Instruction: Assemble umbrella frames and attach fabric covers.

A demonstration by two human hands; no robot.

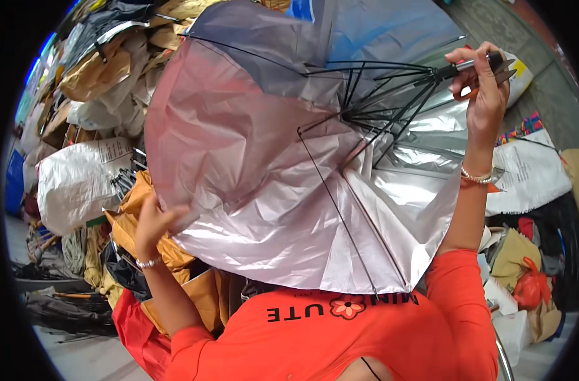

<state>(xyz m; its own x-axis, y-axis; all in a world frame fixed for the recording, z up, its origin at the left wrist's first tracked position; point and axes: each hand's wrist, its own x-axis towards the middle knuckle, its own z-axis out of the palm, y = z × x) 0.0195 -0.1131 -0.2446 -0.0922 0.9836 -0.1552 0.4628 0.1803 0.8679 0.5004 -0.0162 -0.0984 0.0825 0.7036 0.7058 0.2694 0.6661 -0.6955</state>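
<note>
Heaped sacks [80, 181] and cardboard crowd behind you. Your right hand [483, 95] clenches the shaft [473, 63] of an open silver umbrella [283, 184] before your chest; left fingers [175, 216] pinch its canopy edge.

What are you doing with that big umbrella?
A person in an orange top is holding an open umbrella with its silvery inside facing them. The right hand grips the handle at the end of the shaft, up high. The left hand holds the edge of the cloth, low on the other side. The thin black ribs are spread out from the middle. Behind the umbrella lie heaps of sacks, tan cloth and other folded umbrellas.
</note>
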